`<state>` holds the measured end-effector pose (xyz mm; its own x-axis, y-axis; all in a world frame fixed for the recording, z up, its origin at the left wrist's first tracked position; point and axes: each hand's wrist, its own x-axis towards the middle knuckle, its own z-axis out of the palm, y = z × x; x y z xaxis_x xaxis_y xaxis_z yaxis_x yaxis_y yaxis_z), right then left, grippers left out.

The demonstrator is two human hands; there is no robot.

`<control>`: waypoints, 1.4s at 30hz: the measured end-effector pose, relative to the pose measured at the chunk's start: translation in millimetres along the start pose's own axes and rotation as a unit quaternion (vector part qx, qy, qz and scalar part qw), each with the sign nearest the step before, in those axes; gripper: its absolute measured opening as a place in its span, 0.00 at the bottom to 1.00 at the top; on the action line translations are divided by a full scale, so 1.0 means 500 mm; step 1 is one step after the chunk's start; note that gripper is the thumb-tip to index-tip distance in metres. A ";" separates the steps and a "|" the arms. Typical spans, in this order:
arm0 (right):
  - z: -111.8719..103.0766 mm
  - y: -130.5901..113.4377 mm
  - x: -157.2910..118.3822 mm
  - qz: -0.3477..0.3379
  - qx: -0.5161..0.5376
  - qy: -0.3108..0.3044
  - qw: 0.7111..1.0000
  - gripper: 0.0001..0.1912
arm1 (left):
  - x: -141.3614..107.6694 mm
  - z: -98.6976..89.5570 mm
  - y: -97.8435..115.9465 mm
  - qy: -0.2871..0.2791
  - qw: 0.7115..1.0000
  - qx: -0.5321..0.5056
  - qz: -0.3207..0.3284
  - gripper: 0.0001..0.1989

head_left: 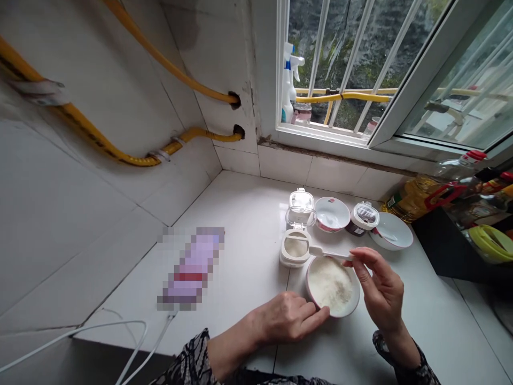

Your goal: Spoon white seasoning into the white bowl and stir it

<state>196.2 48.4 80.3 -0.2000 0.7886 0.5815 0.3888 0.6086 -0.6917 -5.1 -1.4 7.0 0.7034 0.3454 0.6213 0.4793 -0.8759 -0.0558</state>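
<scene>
Right grip (380, 286) pinching white spoon (334, 255), left grip (286, 318) closure unclear, pink-rimmed bowl (352, 302), grey-patched creamy powder (326, 283)

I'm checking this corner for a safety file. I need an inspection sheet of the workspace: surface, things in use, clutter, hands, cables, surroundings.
Surface: white counter.
Things in use: bowl of pale powder; spoon; open jar beside the bowl.
Clutter: two other bowls, second jar, oil bottle, blurred purple item.
Hands: left hand touches the bowl's rim; right hand holds the spoon.
Cables: white cable at the purple item.
Surroundings: barred window, yellow pipes along the left wall.
</scene>
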 end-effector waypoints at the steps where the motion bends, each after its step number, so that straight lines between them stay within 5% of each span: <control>1: -0.009 0.004 -0.008 0.015 -0.001 0.001 1.000 0.10 | -0.001 0.000 -0.002 0.004 1.000 -0.004 -0.002 0.12; 4: -0.028 0.019 -0.022 -0.045 -0.080 -0.032 0.995 0.11 | -0.002 0.000 -0.004 0.017 1.000 -0.020 -0.003 0.13; 10: -0.017 0.033 -0.024 -0.231 -0.209 -0.128 0.942 0.17 | -0.003 -0.004 -0.004 -0.005 1.000 -0.011 0.006 0.13; 15: -0.019 0.030 -0.027 -0.233 -0.153 -0.200 0.939 0.16 | -0.004 -0.004 -0.005 0.009 1.000 -0.001 0.010 0.12; 20: -0.022 0.023 -0.026 -0.240 -0.176 -0.147 0.943 0.16 | -0.002 -0.005 -0.006 0.004 1.000 0.008 0.015 0.13; 24: -0.013 0.011 -0.028 -0.272 -0.140 -0.204 0.930 0.14 | 0.000 -0.005 -0.005 0.013 1.000 0.011 0.016 0.12; 37: -0.002 0.026 -0.032 -0.121 -0.107 -0.136 0.977 0.10 | 0.005 -0.008 -0.005 0.034 0.999 0.012 0.015 0.12; 42: -0.005 0.035 -0.042 0.031 -0.051 -0.091 0.994 0.07 | 0.005 -0.009 -0.005 0.018 0.999 0.021 0.018 0.11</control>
<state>209.2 42.4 57.2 -0.3289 0.8330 0.4450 0.4936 0.5533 -0.6709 -6.9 0.1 11.9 0.7025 0.3004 0.6452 0.4756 -0.8726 -0.1115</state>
